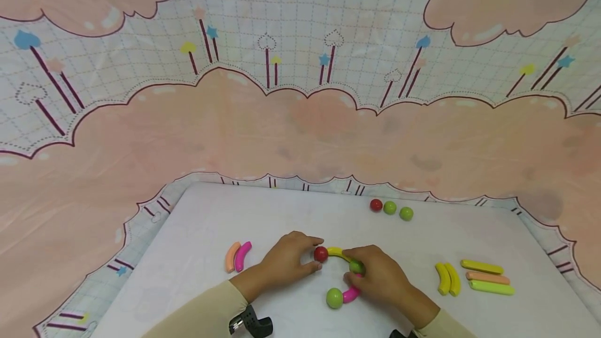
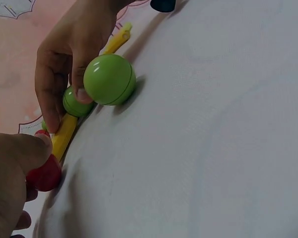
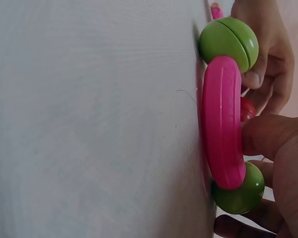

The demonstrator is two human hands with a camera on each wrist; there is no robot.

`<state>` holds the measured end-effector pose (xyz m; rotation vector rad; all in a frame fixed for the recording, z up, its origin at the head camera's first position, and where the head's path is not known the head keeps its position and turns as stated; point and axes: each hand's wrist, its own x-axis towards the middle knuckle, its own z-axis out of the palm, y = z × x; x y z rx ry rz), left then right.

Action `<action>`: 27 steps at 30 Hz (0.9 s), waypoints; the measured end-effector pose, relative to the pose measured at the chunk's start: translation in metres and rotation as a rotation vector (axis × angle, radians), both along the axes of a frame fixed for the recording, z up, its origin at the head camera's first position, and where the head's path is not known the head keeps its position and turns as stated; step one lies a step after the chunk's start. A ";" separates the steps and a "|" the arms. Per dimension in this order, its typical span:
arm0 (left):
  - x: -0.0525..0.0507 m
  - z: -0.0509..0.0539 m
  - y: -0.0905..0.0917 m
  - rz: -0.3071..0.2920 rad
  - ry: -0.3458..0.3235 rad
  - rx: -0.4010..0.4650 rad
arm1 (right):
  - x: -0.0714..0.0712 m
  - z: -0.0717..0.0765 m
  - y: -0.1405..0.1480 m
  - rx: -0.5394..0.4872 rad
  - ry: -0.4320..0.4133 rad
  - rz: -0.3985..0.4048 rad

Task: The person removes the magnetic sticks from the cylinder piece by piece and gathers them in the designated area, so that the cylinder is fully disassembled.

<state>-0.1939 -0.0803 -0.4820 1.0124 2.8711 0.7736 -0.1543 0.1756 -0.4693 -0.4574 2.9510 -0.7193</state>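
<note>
A chain of magnetic-looking balls and curved rods lies on the white table. My left hand (image 1: pixel 288 260) holds the red ball (image 1: pixel 321 254) at its end between thumb and fingers. A curved yellow rod (image 1: pixel 335 251) joins the red ball to a green ball (image 1: pixel 356 266). Around that green ball my right hand (image 1: pixel 382 275) curls its thumb and fingers, partly hiding it. From there a curved pink rod (image 3: pixel 222 124) runs to another green ball (image 1: pixel 334 298) at the near end, which neither hand touches. In the right wrist view the right thumb lies beside the pink rod.
Left on the white table (image 1: pixel 188 254) lie a curved orange rod (image 1: pixel 232 257) and a pink rod (image 1: pixel 242 256). Farther back sit a red ball (image 1: pixel 376 205) and two green balls (image 1: pixel 390 207). Two curved yellow rods (image 1: pixel 448 279) and straight rods (image 1: pixel 488 278) lie right.
</note>
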 end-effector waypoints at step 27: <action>-0.007 -0.001 -0.004 0.106 -0.088 0.052 | -0.002 0.004 0.001 0.041 -0.080 -0.023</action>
